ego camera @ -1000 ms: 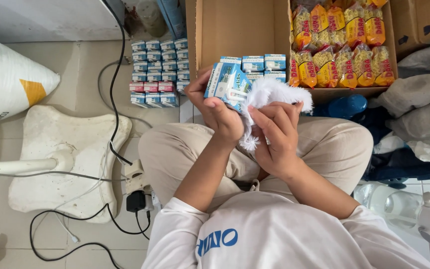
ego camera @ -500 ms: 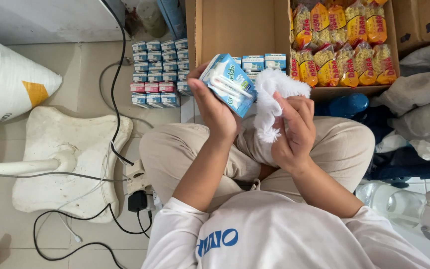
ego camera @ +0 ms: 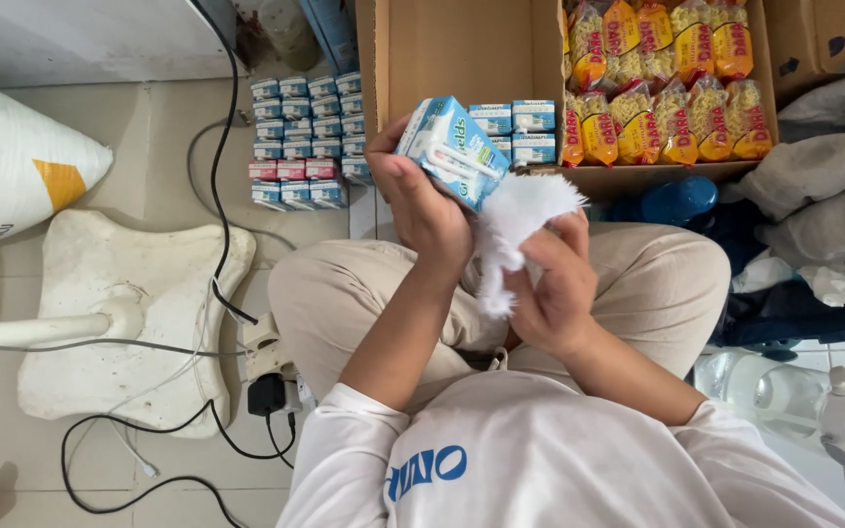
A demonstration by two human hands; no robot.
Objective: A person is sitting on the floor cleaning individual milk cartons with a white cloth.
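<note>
Both hands, left [ego camera: 427, 210] and right [ego camera: 559, 284], raised, fingers curled closed.

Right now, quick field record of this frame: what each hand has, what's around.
left hand: grips a small blue drink carton, tilted
right hand: holds a white cloth against the carton
cardboard box: open, a few similar cartons inside
second box: yellow snack packs
floor, left: rows of small cartons, white fan base, black cable
</note>
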